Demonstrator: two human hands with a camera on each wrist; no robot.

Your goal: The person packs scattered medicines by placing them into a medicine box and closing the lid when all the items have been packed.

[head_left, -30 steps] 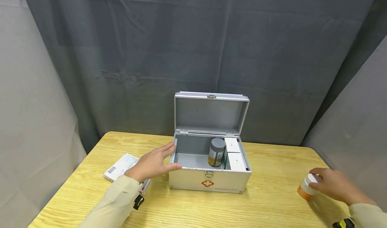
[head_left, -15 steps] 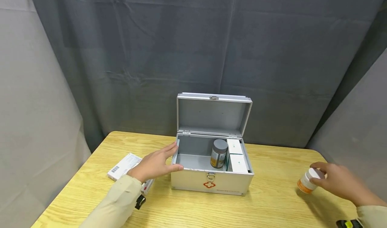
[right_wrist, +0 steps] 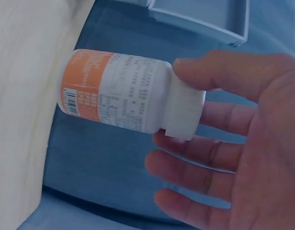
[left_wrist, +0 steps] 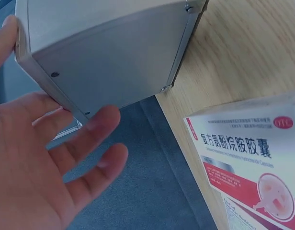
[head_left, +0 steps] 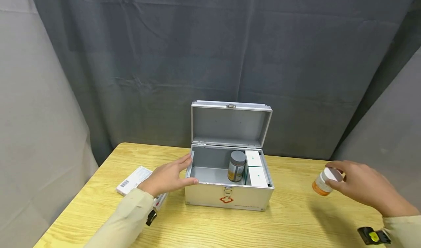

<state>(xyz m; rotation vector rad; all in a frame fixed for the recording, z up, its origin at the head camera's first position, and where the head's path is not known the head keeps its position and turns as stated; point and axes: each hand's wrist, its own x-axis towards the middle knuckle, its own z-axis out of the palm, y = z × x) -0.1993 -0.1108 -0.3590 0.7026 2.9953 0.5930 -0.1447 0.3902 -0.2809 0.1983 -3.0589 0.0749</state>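
My right hand pinches the white cap of a white and orange pill bottle between thumb and fingers. The bottle hangs tilted above the table, its shadow below it. My left hand rests at the left rim of a silver first-aid box, fingers straight, thumb over the front edge. The box's lid stands raised. Inside, a grey-capped jar stands beside two white cartons at the right end.
Left of the box, partly under my left forearm, lie medicine cartons; the left wrist view shows a red and white capsule carton there. The wooden table ends at a grey curtain behind.
My right hand has lifted the pill bottle off the table and moved it left, toward the box. My left hand stays at the box's rim.
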